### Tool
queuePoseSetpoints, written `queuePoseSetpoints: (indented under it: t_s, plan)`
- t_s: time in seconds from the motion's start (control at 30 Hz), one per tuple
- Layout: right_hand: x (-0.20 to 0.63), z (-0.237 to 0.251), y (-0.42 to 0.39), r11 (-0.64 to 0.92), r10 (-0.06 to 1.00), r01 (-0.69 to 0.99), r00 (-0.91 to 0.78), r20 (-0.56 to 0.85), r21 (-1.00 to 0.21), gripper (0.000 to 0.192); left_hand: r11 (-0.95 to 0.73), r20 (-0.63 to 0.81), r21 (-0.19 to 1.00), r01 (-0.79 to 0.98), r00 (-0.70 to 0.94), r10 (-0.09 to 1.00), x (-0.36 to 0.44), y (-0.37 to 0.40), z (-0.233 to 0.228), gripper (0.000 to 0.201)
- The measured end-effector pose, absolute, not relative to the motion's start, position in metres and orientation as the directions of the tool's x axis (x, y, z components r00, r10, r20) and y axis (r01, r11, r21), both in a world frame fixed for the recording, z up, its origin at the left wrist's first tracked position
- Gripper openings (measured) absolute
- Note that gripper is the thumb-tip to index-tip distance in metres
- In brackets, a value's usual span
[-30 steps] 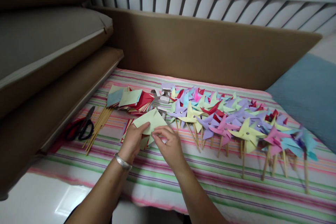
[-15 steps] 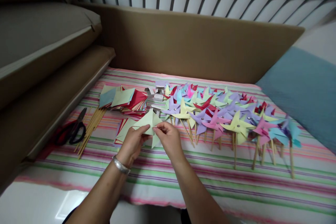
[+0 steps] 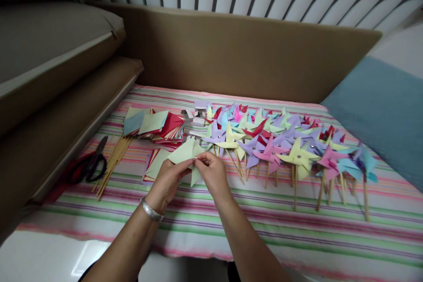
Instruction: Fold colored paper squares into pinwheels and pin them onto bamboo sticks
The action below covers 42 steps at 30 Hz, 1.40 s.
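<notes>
My left hand and my right hand meet over a pale green paper square, with both sets of fingertips pinching its folded corners together at the middle. A silver bracelet sits on my left wrist. Under the paper lie more cut squares on the striped cloth. Just right of my hands begins a long spread of finished paper pinwheels on wooden sticks.
A stack of coloured paper squares lies behind my hands. Wooden sticks and black-handled scissors lie at the left. Brown cushions rise on the left, a brown board at the back, a blue pillow at the right.
The flat green square has been folded inward into a pinwheel shape, its corners gathered at the centre by both hands. The view shifted slightly to the right.
</notes>
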State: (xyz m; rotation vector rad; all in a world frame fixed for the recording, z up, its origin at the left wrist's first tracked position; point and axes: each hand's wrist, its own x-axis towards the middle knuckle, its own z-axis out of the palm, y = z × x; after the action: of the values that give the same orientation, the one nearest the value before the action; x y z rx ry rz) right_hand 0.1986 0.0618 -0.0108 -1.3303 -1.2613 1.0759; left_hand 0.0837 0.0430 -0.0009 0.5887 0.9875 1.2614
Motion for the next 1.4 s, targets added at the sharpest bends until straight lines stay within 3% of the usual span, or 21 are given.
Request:
queuePoseSetpoints:
  t_s: [0.23, 0.33, 0.53, 0.8, 1.0, 1.1, 1.17, 1.27, 1.4]
  plan:
    - [0.204, -0.014, 0.064, 0.032, 0.998, 0.245, 0.037, 0.042, -0.969, 0.012, 0.245, -0.322, 0.859, -0.45, -0.101, 0.941, 0.083, 0.046, -0.007, 0.041]
    - [0.215, -0.007, 0.068, 0.063, 0.993, 0.267, 0.083, 0.088, -0.962, 0.031, 0.281, -0.346, 0.853, -0.44, -0.075, 0.935, 0.08, 0.046, -0.006, 0.043]
    - [0.223, 0.001, 0.068, -0.254, 0.95, -0.13, -0.217, -0.223, -0.958, 0.068, 0.374, -0.385, 0.852, -0.367, 0.044, 0.922, 0.075, 0.045, -0.005, 0.039]
    - [0.217, -0.003, 0.066, -0.22, 0.964, -0.235, -0.202, -0.174, -0.947, 0.052, 0.367, -0.371, 0.82, -0.44, 0.082, 0.925, 0.082, 0.042, -0.004, 0.037]
    - [0.213, -0.004, 0.066, -0.193, 0.974, -0.238, -0.165, -0.156, -0.952, 0.054, 0.351, -0.368, 0.819, -0.454, 0.053, 0.928, 0.08, 0.045, -0.004, 0.026]
    - [0.214, -0.004, 0.065, -0.086, 0.995, -0.07, -0.062, -0.082, -0.994, 0.054, 0.33, -0.378, 0.828, -0.454, -0.016, 0.926, 0.07, 0.049, -0.002, 0.028]
    - [0.217, -0.003, 0.063, 0.099, 0.995, 0.1, -0.037, 0.095, -0.99, 0.045, 0.322, -0.391, 0.833, -0.45, -0.068, 0.918, 0.061, 0.051, 0.001, 0.03]
    - [0.221, 0.0, 0.059, 0.395, 0.918, 0.297, -0.161, 0.362, -0.869, 0.031, 0.316, -0.404, 0.831, -0.458, -0.106, 0.909, 0.048, 0.054, 0.007, 0.023]
    - [0.221, 0.0, 0.055, 0.56, 0.828, 0.419, -0.314, 0.465, -0.715, 0.027, 0.291, -0.39, 0.835, -0.468, -0.128, 0.912, 0.038, 0.055, 0.008, 0.022]
